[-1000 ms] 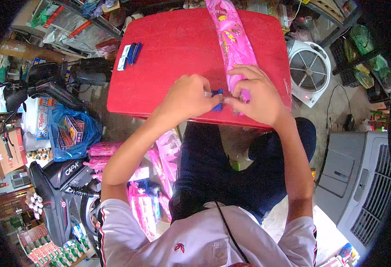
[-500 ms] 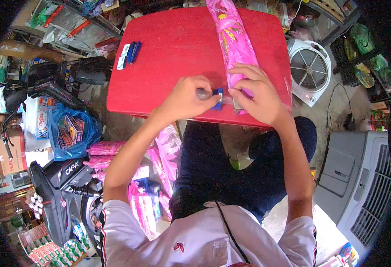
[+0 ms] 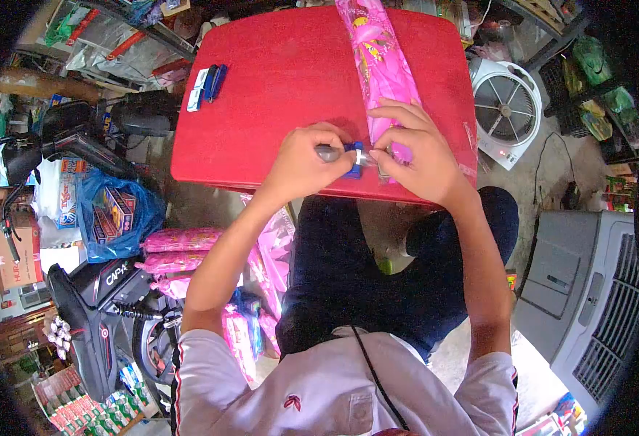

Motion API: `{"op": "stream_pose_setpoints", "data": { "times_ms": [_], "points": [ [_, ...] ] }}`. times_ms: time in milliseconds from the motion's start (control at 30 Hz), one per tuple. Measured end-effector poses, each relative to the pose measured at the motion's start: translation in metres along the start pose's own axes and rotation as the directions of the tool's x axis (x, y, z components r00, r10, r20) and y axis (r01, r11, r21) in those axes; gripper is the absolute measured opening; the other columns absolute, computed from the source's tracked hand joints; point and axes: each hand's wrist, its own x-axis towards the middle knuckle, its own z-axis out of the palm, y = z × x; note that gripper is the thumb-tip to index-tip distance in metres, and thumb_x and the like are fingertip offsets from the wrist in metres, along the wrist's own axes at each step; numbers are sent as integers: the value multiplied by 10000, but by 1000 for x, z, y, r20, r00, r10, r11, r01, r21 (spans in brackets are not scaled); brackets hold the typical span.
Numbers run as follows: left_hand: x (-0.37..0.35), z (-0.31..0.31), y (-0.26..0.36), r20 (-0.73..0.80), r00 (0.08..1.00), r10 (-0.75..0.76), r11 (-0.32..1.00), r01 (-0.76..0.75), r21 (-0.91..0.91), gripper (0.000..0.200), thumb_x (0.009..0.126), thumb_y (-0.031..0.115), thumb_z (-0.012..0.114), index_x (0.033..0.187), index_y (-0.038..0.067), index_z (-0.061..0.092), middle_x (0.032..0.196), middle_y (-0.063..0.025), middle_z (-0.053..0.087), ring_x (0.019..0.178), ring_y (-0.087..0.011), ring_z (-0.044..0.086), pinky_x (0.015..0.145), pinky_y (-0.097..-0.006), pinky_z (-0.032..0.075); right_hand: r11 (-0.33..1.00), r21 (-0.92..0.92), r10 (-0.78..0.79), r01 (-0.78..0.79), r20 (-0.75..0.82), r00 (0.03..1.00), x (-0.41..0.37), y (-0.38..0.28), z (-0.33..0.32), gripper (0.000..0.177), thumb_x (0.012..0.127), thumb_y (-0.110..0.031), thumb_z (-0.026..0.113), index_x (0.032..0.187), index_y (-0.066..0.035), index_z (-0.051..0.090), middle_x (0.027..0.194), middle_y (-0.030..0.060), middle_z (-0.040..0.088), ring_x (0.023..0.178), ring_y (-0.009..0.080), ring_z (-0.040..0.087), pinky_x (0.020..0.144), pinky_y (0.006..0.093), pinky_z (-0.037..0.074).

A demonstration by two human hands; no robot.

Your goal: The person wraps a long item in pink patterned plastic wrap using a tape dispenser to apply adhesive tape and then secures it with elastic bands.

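Observation:
A long bouquet in pink wrapping and clear, patterned plastic lies on the red table, its narrow end towards me. My right hand rests over that lower end, with thumb and forefinger pinched on the wrapping. Close beside it, my left hand is closed round a small blue-and-grey tool. Its grey rounded part shows between the fingers and its blue part points towards the bouquet's end. A shiny clear piece spans the gap between my fingertips. What kind of tool it is, I cannot tell.
The red table carries blue staplers and a white box at its left. A white fan stands to the right, above a grey air cooler. A motorbike and pink wrapped bundles are at the left.
My left thumb and the tool have come slightly closer to the right fingertips, and the shiny clear piece between them shows more. The bouquet stays nearly in place.

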Motion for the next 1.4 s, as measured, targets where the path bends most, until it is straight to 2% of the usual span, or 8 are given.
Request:
{"op": "stream_pose_setpoints", "data": {
  "times_ms": [133,233,433,533,733,933,1233,1400],
  "points": [
    [-2,6,-3,-66,996,57,998,-55,25,158,837,55,767,731,-3,665,952,-130,746,896,-212,719,795,-341,542,1000,-14,17,-17,4,1000,-1,1,2,137,842,-192,766,874,-67,719,1364,132,634,1360,339,526,1201,548,318],
    [-3,10,-4,-126,992,23,997,-33,-76,172,839,36,766,722,-8,648,898,-116,736,864,-191,709,780,-330,534,1000,-1,22,-22,9,1000,1,-2,1,130,851,-193,759,878,-71,723,1363,132,635,1365,338,523,1204,544,315],
    [-6,3,-13,-143,989,46,993,-62,-103,187,840,17,762,723,-11,620,830,-90,697,812,-168,674,767,-314,515,1000,-27,-3,3,-2,1000,2,-8,5,138,865,-204,752,883,-69,727,1361,132,636,1368,338,521,1204,537,315],
    [-5,3,-14,-171,982,81,986,-104,-131,188,799,24,792,704,3,632,740,-87,665,717,-175,630,697,-333,487,1000,-20,11,-11,-18,1000,2,-11,7,150,872,-219,749,887,-70,729,1363,134,636,1368,341,520,1209,548,306],
    [-5,-5,-21,-134,988,70,969,-99,-227,192,810,14,785,696,4,631,740,-71,671,738,-170,621,728,-333,474,999,11,34,-34,-6,999,4,-11,13,166,887,-242,743,879,-77,728,1376,132,631,1395,337,495,1224,555,281],
    [-6,-7,-18,-90,995,43,973,-62,-221,199,808,10,787,685,10,631,749,-63,680,742,-161,619,729,-333,475,998,45,43,-42,-25,999,4,-9,16,161,862,-224,772,856,-74,714,1379,126,632,1403,336,488,1224,568,273],
    [-8,-7,-18,-183,983,23,974,-63,-218,238,779,-8,799,673,29,589,738,-43,651,766,-152,607,776,-327,471,998,45,37,-35,-41,998,7,-12,18,153,813,-199,797,805,-69,716,1338,132,657,1358,346,532,1213,523,301],
    [-10,-9,-22,-172,985,-27,952,-27,-305,242,785,-10,796,685,31,580,765,-37,650,793,-146,602,794,-326,464,996,71,54,-51,-47,997,10,-15,21,155,821,-205,797,812,-67,728,1329,138,662,1347,346,540,1205,520,314]
  ]
}}
